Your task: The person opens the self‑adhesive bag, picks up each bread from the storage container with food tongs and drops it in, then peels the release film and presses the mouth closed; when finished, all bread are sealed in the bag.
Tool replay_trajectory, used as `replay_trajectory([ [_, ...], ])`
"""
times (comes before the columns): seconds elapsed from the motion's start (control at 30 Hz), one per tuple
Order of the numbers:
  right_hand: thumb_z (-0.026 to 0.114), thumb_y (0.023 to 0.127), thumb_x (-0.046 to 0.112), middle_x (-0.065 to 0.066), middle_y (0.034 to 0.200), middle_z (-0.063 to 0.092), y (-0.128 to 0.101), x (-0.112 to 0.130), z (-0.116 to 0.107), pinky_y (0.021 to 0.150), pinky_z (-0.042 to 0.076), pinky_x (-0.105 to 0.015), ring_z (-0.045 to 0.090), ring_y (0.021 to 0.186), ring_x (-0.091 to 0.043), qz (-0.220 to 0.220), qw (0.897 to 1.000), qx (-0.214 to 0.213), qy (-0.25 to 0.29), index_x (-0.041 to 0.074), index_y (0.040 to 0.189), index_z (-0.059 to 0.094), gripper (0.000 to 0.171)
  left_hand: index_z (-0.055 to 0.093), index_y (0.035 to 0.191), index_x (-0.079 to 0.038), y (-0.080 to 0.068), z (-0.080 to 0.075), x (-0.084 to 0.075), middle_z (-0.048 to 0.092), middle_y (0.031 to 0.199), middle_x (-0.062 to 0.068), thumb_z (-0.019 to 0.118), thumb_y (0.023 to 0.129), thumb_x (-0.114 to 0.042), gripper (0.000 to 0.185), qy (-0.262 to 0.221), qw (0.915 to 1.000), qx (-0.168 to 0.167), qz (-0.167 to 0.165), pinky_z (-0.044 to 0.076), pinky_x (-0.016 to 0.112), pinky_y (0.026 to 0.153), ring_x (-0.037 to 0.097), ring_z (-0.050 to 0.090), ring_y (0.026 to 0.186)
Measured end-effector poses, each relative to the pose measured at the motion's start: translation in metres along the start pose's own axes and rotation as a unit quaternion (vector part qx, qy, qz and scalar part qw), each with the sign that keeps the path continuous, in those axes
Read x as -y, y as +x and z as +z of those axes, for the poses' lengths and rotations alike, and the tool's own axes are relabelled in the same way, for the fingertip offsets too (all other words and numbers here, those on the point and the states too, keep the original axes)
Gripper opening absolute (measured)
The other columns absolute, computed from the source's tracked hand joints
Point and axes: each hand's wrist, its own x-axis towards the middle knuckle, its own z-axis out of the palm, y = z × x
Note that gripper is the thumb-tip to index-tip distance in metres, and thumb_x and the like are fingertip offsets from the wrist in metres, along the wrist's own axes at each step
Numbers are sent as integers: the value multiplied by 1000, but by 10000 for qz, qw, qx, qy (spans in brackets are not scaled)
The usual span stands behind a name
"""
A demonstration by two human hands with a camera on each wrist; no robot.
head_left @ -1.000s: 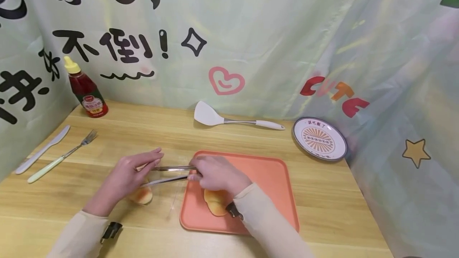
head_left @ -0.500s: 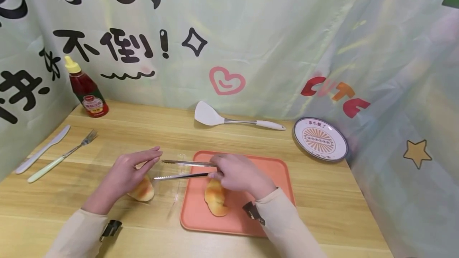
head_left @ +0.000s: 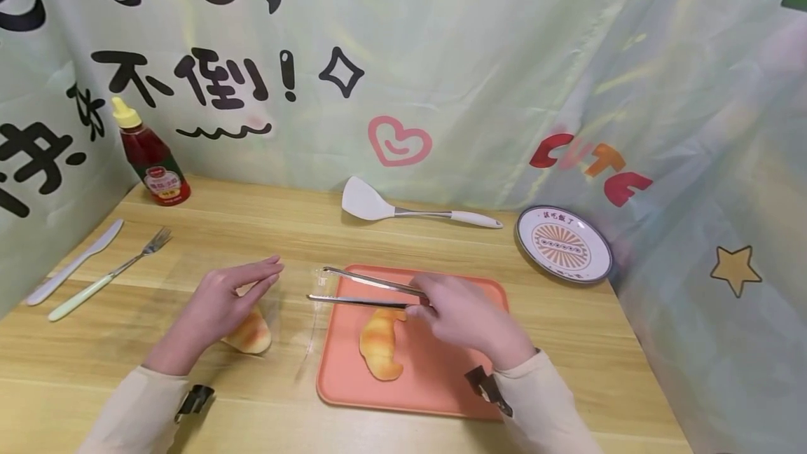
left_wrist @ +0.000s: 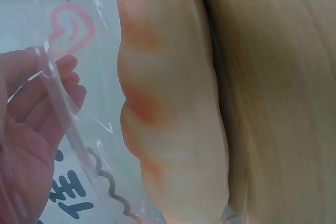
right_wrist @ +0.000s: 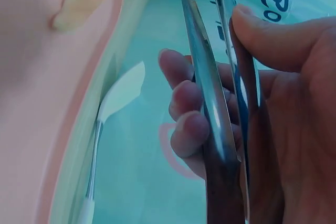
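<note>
My left hand (head_left: 228,307) is held with fairly straight fingers and the thumb apart, beside a clear plastic bag (head_left: 309,331). A pale bread roll with orange-brown ridges (head_left: 252,335) lies under this hand, seemingly inside the bag; the left wrist view shows the roll (left_wrist: 168,103) close up, with clear film crossing in front of the fingers. My right hand (head_left: 469,314) grips metal tongs (head_left: 372,289), thumb on one arm and fingers curled round the other (right_wrist: 252,93). Nothing sits between the tongs' tips. Below them, a golden croissant (head_left: 380,349) lies on a coral tray (head_left: 441,398).
A white spatula (head_left: 366,202) lies at the back, with a patterned plate (head_left: 563,244) to its right. On the left are a knife (head_left: 76,263), a fork (head_left: 110,275) and a red sauce bottle (head_left: 154,160). Printed cloth hangs along the back and sides.
My right hand has drawn the tongs rightward, away from the left hand and bag, to above the tray. The croissant shows more fully. The left hand has stayed nearly still.
</note>
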Motion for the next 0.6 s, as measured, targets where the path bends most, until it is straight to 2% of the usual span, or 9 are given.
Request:
replay_trajectory([
  [0.2,71,93,26,11,76,49,-20,-13,-4,52,41,-26,45,61,-7,92,9996,-221,127,16,97,60,15,74,108,0,0,-2,-1,69,113,17,74,82,8,27,55,10000,14,-29,56,51,77,35,69,96],
  [0.37,70,93,21,10,77,49,-38,-25,-7,53,41,-25,44,63,-7,113,9988,-397,281,14,99,60,14,74,108,-1,0,-3,-3,69,113,16,74,81,8,28,97,10000,19,-9,57,50,74,35,69,93],
  [0.5,70,93,23,11,78,48,-52,-32,-9,53,39,-25,44,64,-7,232,9981,-499,280,17,97,58,14,74,107,-2,-1,-4,-3,70,112,15,75,80,8,29,50,10000,-30,55,58,45,71,32,70,92],
  [0.6,71,92,22,13,76,46,-63,-35,-9,53,38,-25,43,63,-6,245,9979,-562,225,19,95,57,15,75,107,-3,-2,-5,-3,70,113,14,75,81,7,28,-13,10000,-49,81,58,35,69,30,70,91],
])
